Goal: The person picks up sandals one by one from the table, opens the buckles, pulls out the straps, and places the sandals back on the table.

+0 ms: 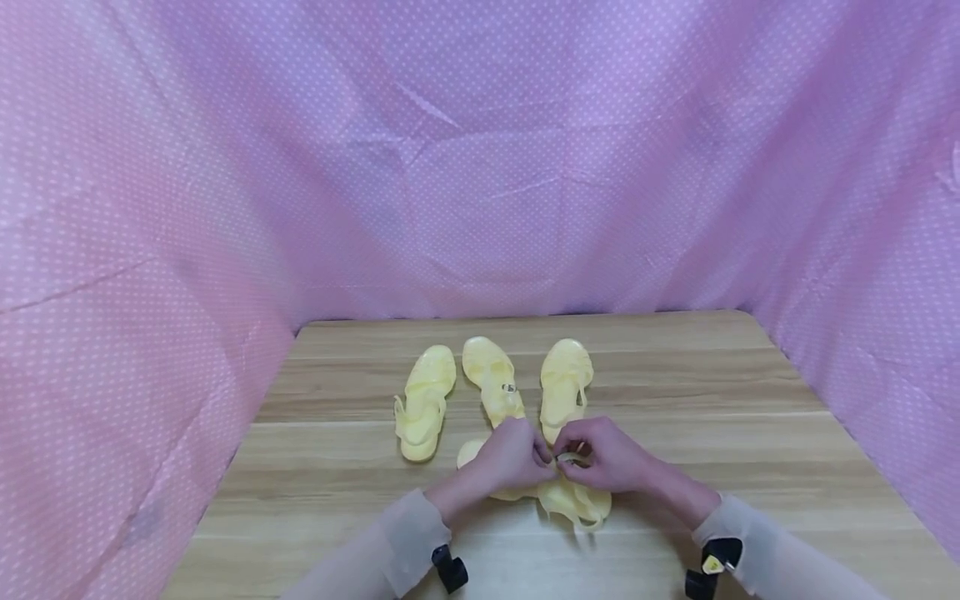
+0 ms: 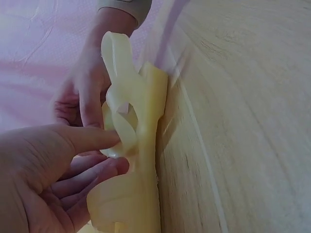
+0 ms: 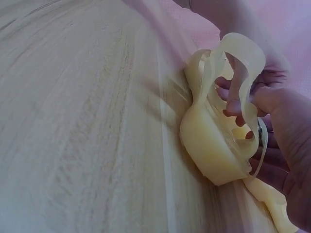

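A pale yellow jelly sandal [image 1: 573,504] lies on the table under both hands, its straps [image 3: 245,51] looping upward. My left hand [image 1: 517,454] pinches a strap [image 2: 125,133] between thumb and fingers. From the other side, my right hand [image 1: 603,454] pinches the strap by a small metal buckle [image 3: 260,132]. The two hands' fingertips nearly meet over the sandal. Left of my left hand, a rounded yellow end [image 1: 469,452] shows; the hand hides whether it belongs to the same sandal.
Behind the hands are three more yellow sandals: one at left [image 1: 426,404], one in the middle [image 1: 489,371] with a buckle showing, and one at right [image 1: 562,383]. The wooden table [image 1: 712,375] is bordered by pink dotted cloth [image 1: 480,208] at the back and sides.
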A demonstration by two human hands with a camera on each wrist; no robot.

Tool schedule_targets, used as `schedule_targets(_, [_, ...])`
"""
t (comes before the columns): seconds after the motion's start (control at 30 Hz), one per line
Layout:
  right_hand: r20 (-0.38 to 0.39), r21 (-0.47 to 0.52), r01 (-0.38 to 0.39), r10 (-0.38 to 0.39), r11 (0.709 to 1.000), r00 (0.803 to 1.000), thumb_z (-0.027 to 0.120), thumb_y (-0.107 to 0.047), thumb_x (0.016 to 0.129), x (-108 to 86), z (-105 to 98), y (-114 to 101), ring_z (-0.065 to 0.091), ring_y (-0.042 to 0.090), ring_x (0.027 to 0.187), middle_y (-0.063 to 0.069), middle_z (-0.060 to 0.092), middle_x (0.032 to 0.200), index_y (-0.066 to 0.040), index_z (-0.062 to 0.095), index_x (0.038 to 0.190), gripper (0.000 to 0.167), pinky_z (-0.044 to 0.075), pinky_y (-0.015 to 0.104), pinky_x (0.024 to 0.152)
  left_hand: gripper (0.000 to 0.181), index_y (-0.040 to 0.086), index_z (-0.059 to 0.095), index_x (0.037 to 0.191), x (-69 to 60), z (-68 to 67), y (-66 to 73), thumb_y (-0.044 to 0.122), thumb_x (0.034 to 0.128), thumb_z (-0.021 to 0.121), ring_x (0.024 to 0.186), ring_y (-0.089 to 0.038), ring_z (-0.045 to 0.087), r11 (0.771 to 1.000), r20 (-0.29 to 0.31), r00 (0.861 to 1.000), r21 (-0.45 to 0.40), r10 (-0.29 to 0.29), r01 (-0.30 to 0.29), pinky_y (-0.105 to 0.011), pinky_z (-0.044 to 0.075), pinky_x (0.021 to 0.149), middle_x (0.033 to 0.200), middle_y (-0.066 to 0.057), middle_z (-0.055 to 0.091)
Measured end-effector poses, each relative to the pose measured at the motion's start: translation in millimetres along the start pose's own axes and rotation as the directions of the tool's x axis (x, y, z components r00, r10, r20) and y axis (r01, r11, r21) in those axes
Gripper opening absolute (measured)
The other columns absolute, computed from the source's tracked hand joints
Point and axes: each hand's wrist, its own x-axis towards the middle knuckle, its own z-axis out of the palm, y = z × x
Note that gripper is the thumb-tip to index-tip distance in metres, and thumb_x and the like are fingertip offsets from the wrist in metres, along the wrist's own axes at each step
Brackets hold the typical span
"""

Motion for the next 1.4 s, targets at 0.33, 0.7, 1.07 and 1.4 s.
schedule_targets(0.33, [0.032, 0.024, -0.095, 0.095, 0.995, 0.995, 0.08, -0.001, 0.084, 1.1, -2.2, -3.0, 0.07, -0.002, 0.085, -0.011, 0.077, 0.09, -0.015, 0.077, 0.096, 0.018, 0.063, 0.024, 0.075, 0.016, 0.018, 0.078, 0.066, -4.8, -3.9, 1.4, 0.014, 0.0785, 0.088, 0.055, 0.007, 0.055, 0.999, 0.025, 0.999, 0.022, -0.025, 0.025, -0.011, 0.048, 0.055, 0.061, 0.013, 0.071])
schedule_targets(0.7, [0.043, 0.042, -0.114, 0.112, 0.993, 0.993, 0.08, -0.003, 0.086, 1.2, -0.9, -2.2, 0.072, 0.001, 0.087, -0.01, 0.077, 0.091, -0.017, 0.076, 0.095, 0.018, 0.062, 0.025, 0.074, 0.041, 0.019, 0.062, 0.053, -0.7, 0.4, 1.7, 0.023, 0.0884, 0.083, 0.041, 0.008, 0.024, 1.0, 0.019, 1.0, -0.008, 0.012, -0.012, -0.012, 0.021, 0.043, 0.043, 0.017, 0.039])
schedule_targets(1.07, [0.047, 0.03, -0.105, 0.104, 0.994, 0.994, 0.078, -0.001, 0.085, 4.3, -3.3, -3.5, 0.071, 0.0, 0.087, -0.011, 0.076, 0.09, -0.017, 0.075, 0.094, 0.018, 0.062, 0.025, 0.076, 0.022, 0.017, 0.075, 0.066, -2.0, -5.8, 2.3, 0.015, 0.087, 0.082, 0.044, 0.009, 0.044, 0.999, 0.05, 0.999, -0.039, -0.009, 0.011, -0.01, 0.037, 0.046, 0.052, 0.016, 0.059])
schedule_targets(1.4, [0.05, 0.038, -0.107, 0.106, 0.993, 0.993, 0.078, 0.0, 0.084, 3.2, -2.7, -2.8, 0.076, 0.008, 0.089, -0.009, 0.078, 0.092, -0.019, 0.075, 0.095, 0.023, 0.064, 0.026, 0.08, 0.021, 0.017, 0.078, 0.071, -1.2, -8.0, 4.1, 0.008, 0.0888, 0.081, 0.051, 0.01, 0.053, 0.997, 0.081, 0.997, -0.078, -0.006, 0.012, -0.01, 0.045, 0.052, 0.059, 0.015, 0.068])
